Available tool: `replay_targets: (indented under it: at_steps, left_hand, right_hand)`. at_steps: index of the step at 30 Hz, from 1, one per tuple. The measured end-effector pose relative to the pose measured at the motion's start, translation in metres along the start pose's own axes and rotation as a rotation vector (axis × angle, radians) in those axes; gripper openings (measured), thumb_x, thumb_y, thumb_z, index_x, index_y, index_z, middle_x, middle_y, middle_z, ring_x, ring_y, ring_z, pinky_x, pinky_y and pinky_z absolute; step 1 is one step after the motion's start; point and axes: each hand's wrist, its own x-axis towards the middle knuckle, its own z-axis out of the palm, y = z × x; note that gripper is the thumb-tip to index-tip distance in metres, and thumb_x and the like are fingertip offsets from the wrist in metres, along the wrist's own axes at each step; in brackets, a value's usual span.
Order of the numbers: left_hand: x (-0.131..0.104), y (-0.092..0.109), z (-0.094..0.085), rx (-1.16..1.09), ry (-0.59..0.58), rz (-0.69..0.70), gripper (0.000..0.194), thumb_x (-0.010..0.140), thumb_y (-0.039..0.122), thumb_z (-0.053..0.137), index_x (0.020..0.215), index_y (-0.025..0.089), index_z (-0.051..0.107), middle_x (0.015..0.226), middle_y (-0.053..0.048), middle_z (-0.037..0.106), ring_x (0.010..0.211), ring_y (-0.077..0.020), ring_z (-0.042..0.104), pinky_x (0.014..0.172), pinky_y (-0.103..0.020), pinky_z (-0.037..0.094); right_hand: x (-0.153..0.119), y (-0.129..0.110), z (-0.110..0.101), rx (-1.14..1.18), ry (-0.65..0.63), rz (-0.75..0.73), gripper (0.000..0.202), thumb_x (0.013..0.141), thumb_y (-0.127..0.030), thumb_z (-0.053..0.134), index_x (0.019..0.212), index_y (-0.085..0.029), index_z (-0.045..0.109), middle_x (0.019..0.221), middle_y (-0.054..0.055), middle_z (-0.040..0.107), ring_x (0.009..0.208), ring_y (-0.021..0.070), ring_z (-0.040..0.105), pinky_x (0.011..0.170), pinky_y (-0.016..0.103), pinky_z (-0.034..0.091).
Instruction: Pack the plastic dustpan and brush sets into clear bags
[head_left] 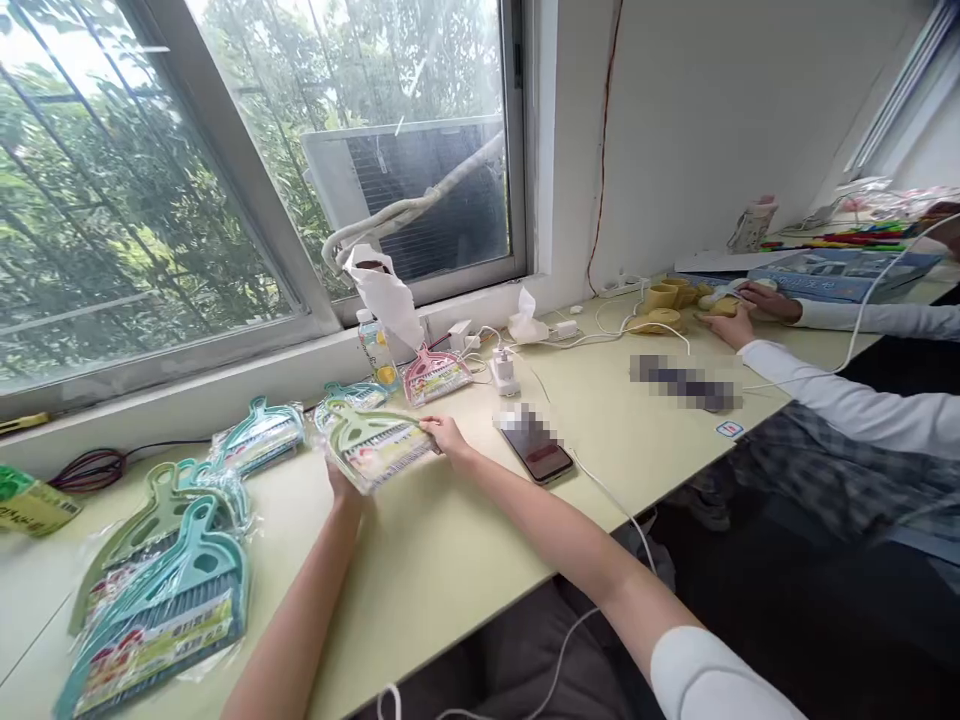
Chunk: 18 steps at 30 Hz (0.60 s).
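Note:
A light green dustpan-and-brush set (379, 440) in clear plastic wrap is held just above the table, tilted, its printed label facing up. My right hand (448, 438) pinches its right end. At its left end my left hand (341, 482) grips from beneath, the fingers mostly hidden behind the package. Behind it on the table lie a teal wrapped set (352, 395) and a pink one (435, 378). More wrapped sets are at the left: a teal one (262, 435), a green one (142, 530) and a large teal one (169, 615) in front.
A phone (534, 445) with a white cable lies right of my hands. Near the window sill stand a bottle (375, 350), a charger (504, 372) and a tissue pack (527, 320). A co-worker's hands (731, 322) handle yellow items farther right. A yellow-green packet (34, 505) lies far left.

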Motion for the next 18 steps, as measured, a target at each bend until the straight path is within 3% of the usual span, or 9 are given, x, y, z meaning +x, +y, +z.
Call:
replay_targets:
  at_steps: [4,9,12,15,18]
  left_hand:
    - [-0.011,0.006,-0.003,-0.471,-0.181,-0.140,0.064,0.089,0.065,0.024,0.129,0.028,0.056,0.126,-0.009,0.065,0.113,-0.0310,0.063,0.091,-0.052,0.055]
    - [-0.002,-0.012,-0.029,-0.488,-0.278,-0.221,0.075,0.085,0.076,0.023,0.130,0.027,0.057,0.125,-0.012,0.065,0.120,-0.0291,0.060,0.095,-0.049,0.054]
    - [0.003,-0.022,-0.045,-0.494,-0.298,-0.258,0.084,0.079,0.083,0.022,0.128,0.027,0.060,0.120,-0.014,0.067,0.124,-0.0321,0.057,0.098,-0.054,0.051]
    - [0.004,-0.025,-0.050,-0.497,-0.265,-0.270,0.067,0.081,0.072,0.042,0.126,0.026,0.061,0.116,-0.014,0.069,0.122,-0.0333,0.059,0.097,-0.053,0.052]
    - [0.005,-0.028,-0.044,-0.492,-0.221,-0.307,0.048,0.079,0.042,0.062,0.124,0.026,0.062,0.108,-0.011,0.072,0.113,-0.0322,0.064,0.093,-0.049,0.056]
  right_hand:
    - [-0.004,0.001,-0.006,-0.140,0.019,-0.170,0.022,0.088,-0.019,0.048,0.107,-0.019,0.061,0.069,-0.004,0.058,0.042,0.0078,0.046,0.042,0.020,0.038]
    - [-0.010,0.004,-0.008,-0.446,0.081,-0.428,0.036,0.089,-0.014,0.045,0.122,-0.022,0.056,0.063,-0.005,0.054,0.057,0.0140,0.051,0.060,0.022,0.040]
    - [-0.017,0.006,0.001,-0.471,0.093,-0.495,0.047,0.090,-0.014,0.040,0.137,-0.021,0.043,0.066,-0.004,0.055,0.058,0.0155,0.051,0.063,0.024,0.041]
    - [-0.021,0.007,0.007,-0.502,0.086,-0.543,0.051,0.091,-0.011,0.035,0.141,-0.019,0.037,0.090,0.004,0.064,0.074,0.0178,0.059,0.072,0.028,0.046]
    - [-0.027,0.003,0.006,-0.688,0.036,-0.717,0.063,0.082,0.000,0.040,0.141,-0.021,0.039,0.127,0.011,0.058,0.116,0.0229,0.055,0.096,0.037,0.044]
